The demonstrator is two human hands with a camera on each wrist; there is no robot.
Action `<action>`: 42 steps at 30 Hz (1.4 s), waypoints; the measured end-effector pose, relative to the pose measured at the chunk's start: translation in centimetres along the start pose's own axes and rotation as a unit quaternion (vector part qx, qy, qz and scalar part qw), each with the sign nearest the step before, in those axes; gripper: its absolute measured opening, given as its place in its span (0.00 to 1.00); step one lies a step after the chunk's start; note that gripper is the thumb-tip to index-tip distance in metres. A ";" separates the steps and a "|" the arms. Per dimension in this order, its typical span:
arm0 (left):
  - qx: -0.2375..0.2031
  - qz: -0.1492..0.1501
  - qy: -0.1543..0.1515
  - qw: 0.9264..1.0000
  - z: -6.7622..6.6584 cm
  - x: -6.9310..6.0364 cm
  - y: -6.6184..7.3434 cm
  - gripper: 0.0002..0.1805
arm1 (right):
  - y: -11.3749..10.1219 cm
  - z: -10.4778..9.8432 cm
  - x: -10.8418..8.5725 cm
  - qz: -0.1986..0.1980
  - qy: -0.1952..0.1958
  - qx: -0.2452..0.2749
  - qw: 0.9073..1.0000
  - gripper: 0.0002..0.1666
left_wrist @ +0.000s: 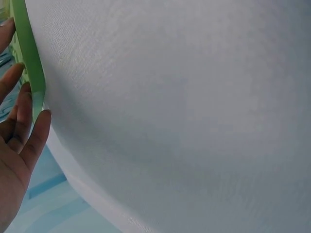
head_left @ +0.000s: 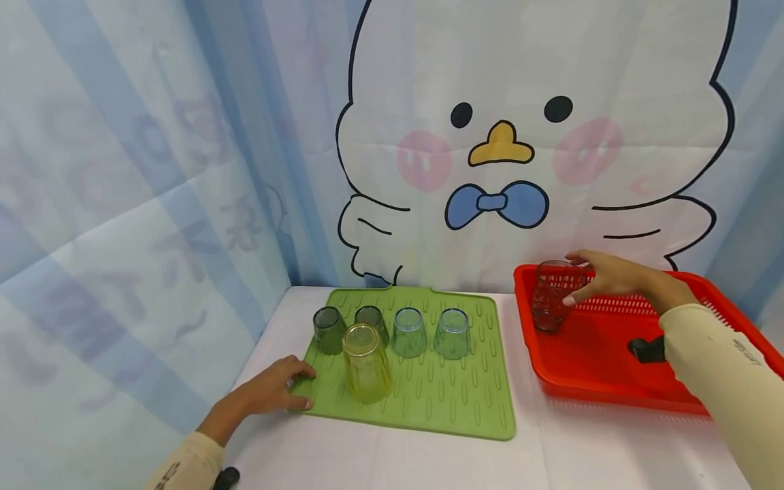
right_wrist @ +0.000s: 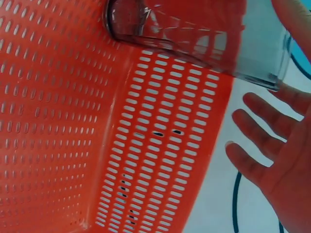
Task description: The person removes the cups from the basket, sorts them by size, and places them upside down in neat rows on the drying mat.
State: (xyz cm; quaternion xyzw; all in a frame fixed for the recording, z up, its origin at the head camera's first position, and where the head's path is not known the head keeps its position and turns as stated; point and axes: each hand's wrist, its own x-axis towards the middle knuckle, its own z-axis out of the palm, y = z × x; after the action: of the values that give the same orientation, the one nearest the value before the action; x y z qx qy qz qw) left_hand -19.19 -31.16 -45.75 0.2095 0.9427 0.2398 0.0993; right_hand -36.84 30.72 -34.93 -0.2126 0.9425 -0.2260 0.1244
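Observation:
My right hand (head_left: 606, 275) is at the upper part of a tall clear glass (head_left: 549, 306) standing in the red basket. Its thumb overlaps the near side and its fingers reach past the rim. In the right wrist view the other fingers (right_wrist: 260, 158) are spread apart, off the glass (right_wrist: 194, 36). My left hand (head_left: 275, 386) touches the left edge of the green drying mat (head_left: 441, 405), fingers loosely bent. On the mat stand a tall yellow glass (head_left: 367, 367), two dark grey glasses (head_left: 329, 332) and two pale blue glasses (head_left: 409, 335).
The red plastic basket (head_left: 603, 381), with slotted walls, sits to the right of the mat on a white-covered table (head_left: 429, 459). A curtain with a cartoon bird (head_left: 496, 82) hangs directly behind the table, and another curtain (head_left: 122, 204) hangs on the left.

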 end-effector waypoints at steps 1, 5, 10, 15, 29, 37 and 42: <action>-0.001 0.001 0.000 1.000 0.0 0.0 0.0 0.27 | 0.1 0.0 0.1 0.002 -0.006 0.002 1.000 0.62; -0.003 0.005 0.001 1.000 0.2 0.1 0.0 0.27 | 0.4 0.1 0.3 -0.002 -0.011 -0.002 1.000 0.60; -0.003 0.012 0.007 1.000 0.4 0.3 -0.1 0.27 | 0.5 0.2 0.4 -0.004 0.007 -0.025 1.000 0.58; -0.002 0.007 0.009 1.000 0.6 0.5 -0.3 0.27 | 0.6 0.4 0.1 -0.005 0.018 -0.023 1.000 0.56; -0.031 0.008 0.028 0.999 0.0 -0.1 1.4 0.30 | -0.3 -0.3 -3.3 -0.007 0.070 0.001 0.998 0.52; -0.051 0.028 0.042 0.997 -0.8 -0.5 4.2 0.31 | -1.6 -0.6 -6.4 -0.063 0.131 0.010 0.989 0.48; -0.068 0.033 0.048 0.996 -1.2 -0.7 7.5 0.31 | -3.5 -0.1 -8.8 -0.086 0.174 0.037 0.980 0.45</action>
State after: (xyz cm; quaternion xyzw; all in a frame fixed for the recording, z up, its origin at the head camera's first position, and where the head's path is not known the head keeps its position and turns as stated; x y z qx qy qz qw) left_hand -16.30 -26.01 -40.96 0.2211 0.9205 0.3164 0.0606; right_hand -27.93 32.01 -31.96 -0.2460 0.9187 -0.3043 -0.0535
